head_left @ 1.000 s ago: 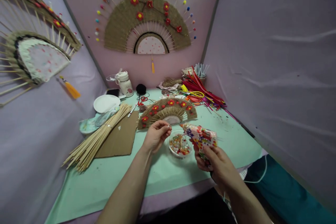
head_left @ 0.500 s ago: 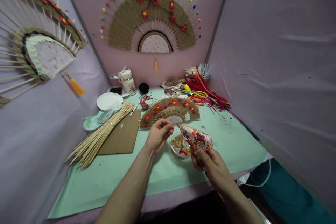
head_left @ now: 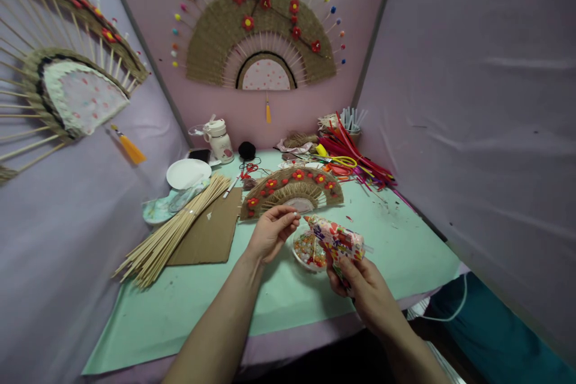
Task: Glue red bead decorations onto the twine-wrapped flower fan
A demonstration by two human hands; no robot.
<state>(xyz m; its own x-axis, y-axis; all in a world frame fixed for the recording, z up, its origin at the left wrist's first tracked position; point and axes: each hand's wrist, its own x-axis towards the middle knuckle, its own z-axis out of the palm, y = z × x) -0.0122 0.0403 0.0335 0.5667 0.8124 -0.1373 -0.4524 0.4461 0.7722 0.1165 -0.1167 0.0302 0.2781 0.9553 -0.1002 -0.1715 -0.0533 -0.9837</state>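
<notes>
My right hand (head_left: 360, 282) grips a patterned hot glue gun (head_left: 337, 237), its orange nozzle pointing left and a clear glue stick poking out of its back. Between thumb and forefinger of my left hand (head_left: 275, 231) is a small pale bead (head_left: 296, 215), close to the nozzle tip. Just below and between the hands stands a round bowl (head_left: 297, 258) of orange, red and clear beads, partly hidden by the glue gun. Behind my hands lies a woven fan (head_left: 290, 189) decorated with red flowers; its lower edge is near my left fingers.
Left lie a bundle of bamboo sticks (head_left: 175, 231), brown cardboard (head_left: 216, 240) and a white plate (head_left: 186, 174). A white bottle (head_left: 219, 141) and black yarn ball (head_left: 246, 150) stand at the back. Red pipe cleaners (head_left: 355, 153) and yellow-handled scissors (head_left: 344, 162) are back right. A large fan (head_left: 207, 42) hangs ahead.
My left fingertips have shifted slightly right, and the pale bead shows more clearly beside the nozzle. My right hand with the glue gun has barely moved.
</notes>
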